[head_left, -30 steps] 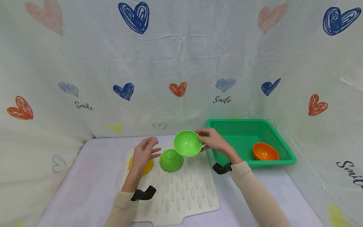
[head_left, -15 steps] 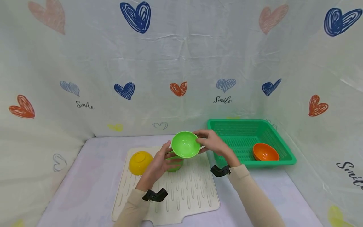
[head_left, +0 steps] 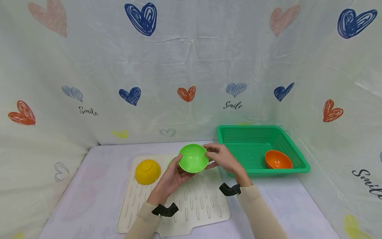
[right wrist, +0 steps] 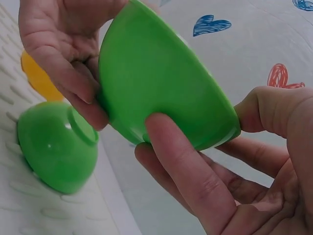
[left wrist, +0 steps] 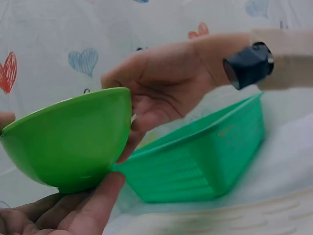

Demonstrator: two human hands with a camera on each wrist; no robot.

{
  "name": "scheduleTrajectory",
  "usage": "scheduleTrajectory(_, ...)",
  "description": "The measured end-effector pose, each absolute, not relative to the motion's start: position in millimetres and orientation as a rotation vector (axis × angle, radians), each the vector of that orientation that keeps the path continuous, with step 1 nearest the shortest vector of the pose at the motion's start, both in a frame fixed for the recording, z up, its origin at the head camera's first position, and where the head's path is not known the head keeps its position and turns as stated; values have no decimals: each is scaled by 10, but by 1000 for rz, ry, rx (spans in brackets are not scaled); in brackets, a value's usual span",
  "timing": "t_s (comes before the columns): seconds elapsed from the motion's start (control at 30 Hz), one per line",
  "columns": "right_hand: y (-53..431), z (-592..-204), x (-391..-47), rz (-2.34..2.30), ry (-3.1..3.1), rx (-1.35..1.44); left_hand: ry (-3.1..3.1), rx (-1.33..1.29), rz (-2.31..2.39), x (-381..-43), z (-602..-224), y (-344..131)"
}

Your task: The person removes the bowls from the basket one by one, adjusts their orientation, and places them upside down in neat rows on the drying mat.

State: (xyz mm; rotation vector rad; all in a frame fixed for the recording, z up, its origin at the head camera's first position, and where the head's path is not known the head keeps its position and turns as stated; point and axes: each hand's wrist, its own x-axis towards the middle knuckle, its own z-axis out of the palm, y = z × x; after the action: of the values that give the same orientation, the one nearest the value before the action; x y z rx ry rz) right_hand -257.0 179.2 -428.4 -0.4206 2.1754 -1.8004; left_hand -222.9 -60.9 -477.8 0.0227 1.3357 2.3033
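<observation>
The left hand (head_left: pixel 171 181), apart from the raised green bowl (head_left: pixel 193 158) a second earlier, had come to hold it from below, thumb at its rim. The right hand (head_left: pixel 222 157) still pinched the opposite side, above the white mat (head_left: pixel 206 205).

- Held light-green round bowl (head_left: pixel 193 158): smooth, glossy plastic.
- Cream rectangular mat (head_left: pixel 206 210): matt, ridged.
- Yellow round bowl (head_left: pixel 147 172), mat's far left corner: shiny plastic.
- Green rectangular basket (head_left: pixel 247 152): perforated plastic.
- Orange round bowl (head_left: pixel 278 160), basket's near right corner: glossy plastic.
</observation>
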Motion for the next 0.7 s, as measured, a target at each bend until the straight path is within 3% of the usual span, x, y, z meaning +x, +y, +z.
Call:
scheduleTrajectory(0.4, 1767, -4494, -2451, -1893, 2112, -367, 1464, 67, 2306, -2201, -4772, -725)
scheduleTrajectory(0.7, 1806, -4316, -2359, -1869, 2335, -507, 2178, 281, 1969, -2140, -4515, -755)
